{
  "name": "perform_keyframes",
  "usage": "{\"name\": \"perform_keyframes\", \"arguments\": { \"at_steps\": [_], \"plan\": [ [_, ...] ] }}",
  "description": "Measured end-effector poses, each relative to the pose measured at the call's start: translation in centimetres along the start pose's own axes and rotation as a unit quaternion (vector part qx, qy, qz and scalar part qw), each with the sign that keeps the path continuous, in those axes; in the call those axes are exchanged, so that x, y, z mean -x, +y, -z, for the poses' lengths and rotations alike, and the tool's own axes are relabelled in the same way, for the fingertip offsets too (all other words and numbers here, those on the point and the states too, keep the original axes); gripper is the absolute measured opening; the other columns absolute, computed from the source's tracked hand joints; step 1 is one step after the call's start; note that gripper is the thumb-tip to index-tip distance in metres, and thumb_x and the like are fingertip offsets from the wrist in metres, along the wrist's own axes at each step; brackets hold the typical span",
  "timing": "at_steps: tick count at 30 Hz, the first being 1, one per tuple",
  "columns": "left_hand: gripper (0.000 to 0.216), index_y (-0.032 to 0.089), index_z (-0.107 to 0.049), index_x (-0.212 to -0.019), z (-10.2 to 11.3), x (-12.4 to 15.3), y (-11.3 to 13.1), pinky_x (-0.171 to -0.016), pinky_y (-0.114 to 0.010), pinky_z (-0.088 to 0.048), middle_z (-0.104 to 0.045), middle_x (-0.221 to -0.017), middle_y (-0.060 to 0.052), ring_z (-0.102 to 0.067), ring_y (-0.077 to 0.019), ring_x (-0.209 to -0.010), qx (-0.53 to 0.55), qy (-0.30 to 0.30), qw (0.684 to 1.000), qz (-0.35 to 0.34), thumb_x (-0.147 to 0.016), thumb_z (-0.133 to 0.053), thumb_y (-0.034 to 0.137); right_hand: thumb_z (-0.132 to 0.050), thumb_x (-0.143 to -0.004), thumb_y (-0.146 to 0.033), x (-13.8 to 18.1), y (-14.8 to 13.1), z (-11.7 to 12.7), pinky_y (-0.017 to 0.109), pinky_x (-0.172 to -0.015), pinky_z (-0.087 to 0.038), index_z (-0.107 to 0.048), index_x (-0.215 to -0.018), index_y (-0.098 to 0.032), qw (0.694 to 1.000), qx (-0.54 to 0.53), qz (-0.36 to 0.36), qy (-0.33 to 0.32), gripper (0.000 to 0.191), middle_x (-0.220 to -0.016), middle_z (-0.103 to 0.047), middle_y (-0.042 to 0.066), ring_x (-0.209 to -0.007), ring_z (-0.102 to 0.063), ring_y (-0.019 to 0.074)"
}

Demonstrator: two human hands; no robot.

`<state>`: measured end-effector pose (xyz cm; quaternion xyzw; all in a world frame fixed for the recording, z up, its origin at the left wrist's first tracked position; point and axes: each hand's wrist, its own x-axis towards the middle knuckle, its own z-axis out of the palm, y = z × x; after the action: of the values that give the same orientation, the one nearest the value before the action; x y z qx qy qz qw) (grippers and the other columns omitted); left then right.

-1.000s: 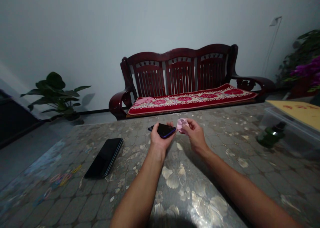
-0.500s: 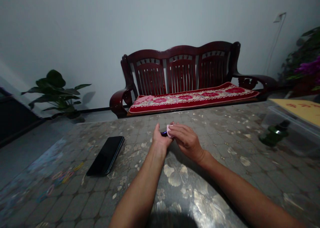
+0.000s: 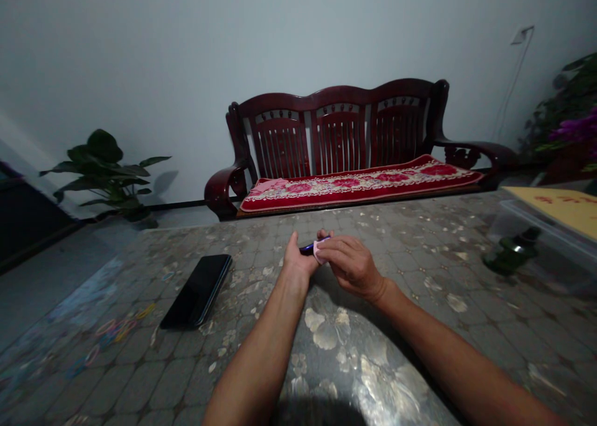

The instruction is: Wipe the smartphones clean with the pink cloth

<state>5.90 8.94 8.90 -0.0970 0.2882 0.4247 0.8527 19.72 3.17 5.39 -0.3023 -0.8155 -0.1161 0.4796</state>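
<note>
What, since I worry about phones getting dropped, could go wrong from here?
1. The phone could slip: the left hand holds it from below with the thumb at its side, so a hard push from the right hand might shift it.
2. The pink cloth might bunch or slide, as the right hand's fingers cover much of it, perhaps leaving bare skin to smudge the phone.
</note>
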Motion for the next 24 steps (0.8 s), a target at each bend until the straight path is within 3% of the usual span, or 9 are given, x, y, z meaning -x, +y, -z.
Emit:
{"name": "perform_keyframes", "arguments": {
  "at_steps": [6,14,19,24],
  "plan": [
    [0.058,0.004,-0.054,-0.117,-0.12,-0.07,0.18,-0.056,-0.045,-0.061,-0.058,-0.083,-0.012,-0.064,-0.0267,-0.066,0.019,0.002,1.000,-0.009,-0.097,-0.038,0.057,-0.048,-0.087,-0.009,-0.10,0.04,0.17,0.038,-0.090,-0.051,-0.064,-0.111,-0.025,1.000,-0.014,-0.027,0.005,0.033,-0.105,-0.074,0.005,-0.101,-0.067,0.0199],
    [0.054,0.004,-0.055,-0.114,-0.25,0.07,0.34,-0.058,-0.045,-0.062,-0.056,-0.080,-0.009,-0.061,-0.0238,-0.064,0.019,0.003,1.000,-0.011,-0.096,-0.045,0.054,-0.049,-0.081,-0.005,-0.73,-0.49,0.67,0.037,-0.082,-0.050,-0.061,-0.105,-0.023,1.000,-0.020,-0.020,0.004,0.032,-0.096,-0.072,0.006,-0.092,-0.065,0.0215],
    [0.049,0.007,-0.057,-0.107,-0.55,0.57,0.23,-0.059,-0.044,-0.062,-0.056,-0.078,-0.007,-0.060,-0.0225,-0.062,0.010,0.011,1.000,-0.025,-0.096,-0.045,0.053,-0.048,-0.083,-0.007,-0.62,-0.65,0.52,0.038,-0.084,-0.050,-0.063,-0.107,-0.024,0.999,-0.004,-0.044,-0.002,0.033,-0.108,-0.073,0.007,-0.098,-0.066,0.0216],
    [0.047,0.007,-0.058,-0.100,-0.68,0.89,-0.21,-0.057,-0.041,-0.061,-0.056,-0.076,-0.008,-0.061,-0.0225,-0.061,-0.008,0.022,1.000,-0.017,-0.098,-0.042,0.051,-0.049,-0.086,-0.008,-0.24,-0.64,-0.06,0.038,-0.088,-0.051,-0.065,-0.114,-0.024,1.000,0.008,-0.009,-0.005,0.036,-0.112,-0.074,0.006,-0.102,-0.066,0.0214]
  ]
}}
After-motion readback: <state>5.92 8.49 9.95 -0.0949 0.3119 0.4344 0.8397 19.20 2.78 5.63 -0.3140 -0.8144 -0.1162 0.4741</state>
